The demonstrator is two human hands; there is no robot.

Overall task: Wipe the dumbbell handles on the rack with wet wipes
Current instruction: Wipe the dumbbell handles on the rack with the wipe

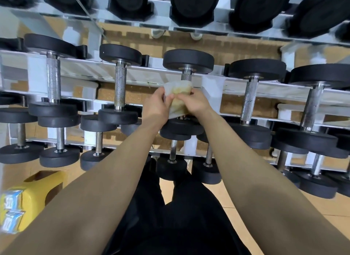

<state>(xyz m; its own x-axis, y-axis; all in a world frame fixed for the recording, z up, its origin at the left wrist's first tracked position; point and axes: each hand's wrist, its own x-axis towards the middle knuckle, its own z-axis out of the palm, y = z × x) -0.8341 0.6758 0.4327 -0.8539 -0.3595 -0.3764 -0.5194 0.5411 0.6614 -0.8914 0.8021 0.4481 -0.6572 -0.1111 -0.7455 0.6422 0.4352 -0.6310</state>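
A stained wipe (pixel 179 90) covers most of the handle (pixel 186 76) of the middle dumbbell (pixel 188 61) on the rack (pixel 210 87). The left hand (pixel 155 106) pinches the wipe left of that handle. The right hand (pixel 195 103) pinches it on the right. Both grips are narrow, holding the wipe. A yellow stool (pixel 37 195) stands far below-left of that dumbbell.

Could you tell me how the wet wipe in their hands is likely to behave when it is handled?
The wet wipe is probably floppy and light: it creases over the dumbbell handle where the left hand and right hand pinch it. Thin and translucent, it may tear on the knurled metal.
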